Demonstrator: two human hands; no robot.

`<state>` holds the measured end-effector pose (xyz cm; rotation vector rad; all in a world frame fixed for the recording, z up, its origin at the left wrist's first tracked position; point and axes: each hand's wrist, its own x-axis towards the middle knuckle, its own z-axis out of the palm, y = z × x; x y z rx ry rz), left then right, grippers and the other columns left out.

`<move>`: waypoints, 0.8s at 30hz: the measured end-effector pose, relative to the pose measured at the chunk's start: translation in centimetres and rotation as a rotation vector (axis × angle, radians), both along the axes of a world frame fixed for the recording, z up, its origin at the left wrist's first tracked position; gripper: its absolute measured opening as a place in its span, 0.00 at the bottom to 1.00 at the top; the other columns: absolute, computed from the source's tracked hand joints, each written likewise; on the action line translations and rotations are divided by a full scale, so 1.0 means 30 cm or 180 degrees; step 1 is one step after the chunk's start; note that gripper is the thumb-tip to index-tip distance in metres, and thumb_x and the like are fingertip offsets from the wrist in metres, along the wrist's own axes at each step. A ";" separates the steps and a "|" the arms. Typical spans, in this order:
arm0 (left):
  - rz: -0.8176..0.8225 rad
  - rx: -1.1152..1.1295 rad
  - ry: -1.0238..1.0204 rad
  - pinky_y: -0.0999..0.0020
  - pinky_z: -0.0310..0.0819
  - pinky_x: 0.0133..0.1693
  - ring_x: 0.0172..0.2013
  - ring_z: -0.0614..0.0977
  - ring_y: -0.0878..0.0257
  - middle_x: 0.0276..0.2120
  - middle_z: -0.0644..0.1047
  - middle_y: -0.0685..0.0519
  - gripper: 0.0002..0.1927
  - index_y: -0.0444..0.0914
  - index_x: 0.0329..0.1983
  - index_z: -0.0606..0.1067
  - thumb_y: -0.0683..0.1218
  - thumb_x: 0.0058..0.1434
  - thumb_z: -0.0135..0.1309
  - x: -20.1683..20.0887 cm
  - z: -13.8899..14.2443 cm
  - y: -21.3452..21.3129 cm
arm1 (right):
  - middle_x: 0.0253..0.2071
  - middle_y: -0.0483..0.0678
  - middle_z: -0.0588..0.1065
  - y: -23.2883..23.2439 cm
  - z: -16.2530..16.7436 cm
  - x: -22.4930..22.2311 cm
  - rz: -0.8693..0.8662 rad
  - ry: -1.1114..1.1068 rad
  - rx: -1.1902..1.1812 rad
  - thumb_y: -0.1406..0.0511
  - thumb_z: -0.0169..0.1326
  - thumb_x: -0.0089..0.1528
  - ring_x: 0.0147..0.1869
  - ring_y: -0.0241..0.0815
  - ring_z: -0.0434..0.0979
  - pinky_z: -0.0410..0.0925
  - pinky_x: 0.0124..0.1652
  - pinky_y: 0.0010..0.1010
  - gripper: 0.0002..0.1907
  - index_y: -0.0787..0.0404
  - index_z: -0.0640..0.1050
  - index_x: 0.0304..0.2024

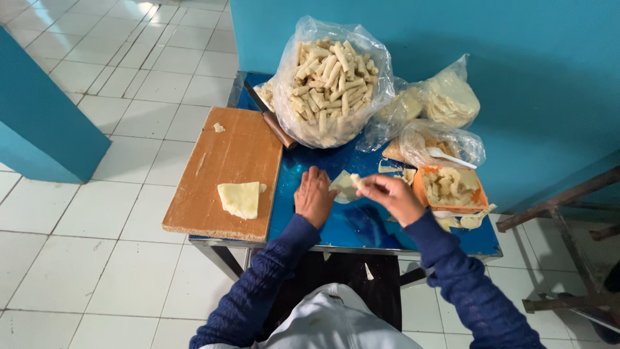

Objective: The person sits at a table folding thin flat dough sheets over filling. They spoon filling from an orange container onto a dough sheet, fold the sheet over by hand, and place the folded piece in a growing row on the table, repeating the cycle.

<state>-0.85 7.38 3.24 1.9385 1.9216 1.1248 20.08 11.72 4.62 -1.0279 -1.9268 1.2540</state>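
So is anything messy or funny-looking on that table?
A bit. The wooden board hangs past the blue table's left edge, and pale dough scraps spill over the right edge beside the orange tub.

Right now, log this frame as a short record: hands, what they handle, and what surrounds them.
left hand: pressing a thin dough sheet on the blue table
right hand: pinching a bit of filling over the sheet
wooden board: holds a folded dough piece
clear bag: full of rolled sticks
orange tub: filling
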 end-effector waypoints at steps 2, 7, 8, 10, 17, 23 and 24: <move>0.0020 0.0031 0.0131 0.53 0.74 0.43 0.47 0.75 0.45 0.43 0.71 0.44 0.18 0.33 0.39 0.74 0.46 0.50 0.65 0.012 0.013 0.001 | 0.45 0.47 0.81 0.044 0.078 -0.002 0.0114 0.0531 -0.0362 0.62 0.58 0.66 0.51 0.34 0.79 0.71 0.55 0.26 0.13 0.63 0.81 0.49; 0.0024 0.0239 0.0185 0.51 0.73 0.44 0.47 0.75 0.44 0.43 0.72 0.43 0.17 0.34 0.40 0.73 0.45 0.50 0.64 0.024 0.034 0.002 | 0.54 0.49 0.77 0.206 0.369 -0.119 -0.0102 0.1090 0.0697 0.67 0.57 0.67 0.55 0.34 0.77 0.71 0.59 0.29 0.21 0.67 0.74 0.61; -0.0002 0.0218 0.0098 0.51 0.73 0.44 0.46 0.75 0.44 0.42 0.73 0.43 0.16 0.35 0.39 0.73 0.44 0.50 0.63 0.026 0.037 0.004 | 0.55 0.50 0.78 0.233 0.419 -0.142 -0.0101 0.1148 0.0800 0.67 0.57 0.67 0.57 0.34 0.77 0.71 0.59 0.29 0.20 0.67 0.74 0.61; -0.0088 0.0228 -0.0117 0.50 0.73 0.43 0.44 0.76 0.43 0.39 0.74 0.43 0.12 0.35 0.38 0.72 0.41 0.51 0.60 0.030 0.043 0.010 | 0.57 0.51 0.78 0.253 0.495 -0.165 -0.0087 0.1254 0.1006 0.66 0.55 0.69 0.60 0.35 0.79 0.70 0.61 0.29 0.19 0.66 0.73 0.61; -0.0415 0.0311 -0.0995 0.51 0.73 0.36 0.35 0.82 0.42 0.31 0.79 0.43 0.08 0.35 0.38 0.67 0.35 0.58 0.52 0.073 0.067 0.034 | 0.48 0.49 0.82 0.236 0.466 0.157 -0.0813 -0.0630 0.1842 0.69 0.52 0.70 0.52 0.38 0.83 0.74 0.52 0.29 0.09 0.63 0.81 0.49; -0.1007 0.0609 -0.2159 0.60 0.80 0.38 0.40 0.86 0.48 0.41 0.81 0.40 0.21 0.33 0.49 0.67 0.31 0.54 0.59 0.125 0.068 0.015 | 0.40 0.48 0.83 0.231 0.332 0.295 -0.1672 -0.3315 0.1543 0.59 0.57 0.65 0.45 0.53 0.82 0.73 0.47 0.44 0.08 0.46 0.87 0.39; -0.1097 0.0526 -0.2418 0.61 0.80 0.38 0.41 0.86 0.49 0.43 0.81 0.39 0.22 0.33 0.51 0.66 0.31 0.55 0.59 0.125 0.059 0.003 | 0.40 0.47 0.83 0.232 0.320 0.298 -0.1689 -0.3501 0.1515 0.59 0.58 0.63 0.45 0.52 0.82 0.73 0.47 0.44 0.07 0.46 0.87 0.37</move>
